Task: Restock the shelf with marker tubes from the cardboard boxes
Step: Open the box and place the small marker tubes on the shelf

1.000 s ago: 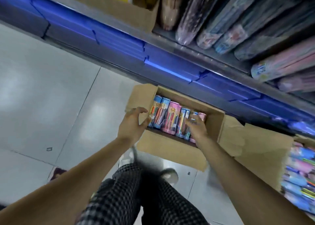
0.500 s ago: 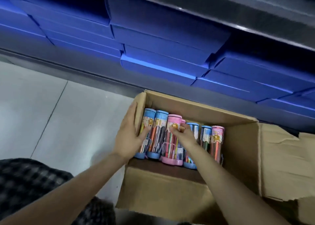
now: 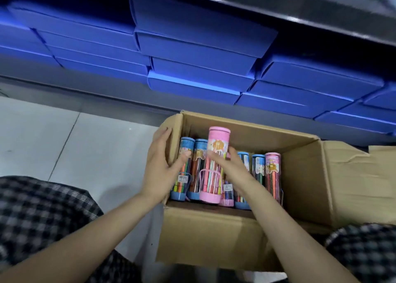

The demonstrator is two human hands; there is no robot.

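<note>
An open cardboard box (image 3: 304, 175) stands on the floor below the shelf. Several marker tubes with blue and pink caps lie side by side in it. My right hand (image 3: 231, 171) grips a pink-capped marker tube (image 3: 216, 152) and holds it raised above the others. My left hand (image 3: 162, 171) is over the box's left wall, fingers along the outside, thumb pressed on the leftmost blue-capped tube (image 3: 184, 165). A second pink tube (image 3: 272, 171) lies at the right end of the row.
Stacks of flat blue boxes (image 3: 192, 53) fill the bottom shelf right behind the cardboard box. A dark shelf edge (image 3: 278, 6) runs above them. The box's right flap (image 3: 353, 182) lies folded out. Grey floor tiles (image 3: 75, 145) spread to the left. My checkered trouser knees (image 3: 42, 214) frame the view.
My right hand has lifted the pink-capped tube up out of the row. The left hand stays at the box's left wall. The view has moved closer to the box.
</note>
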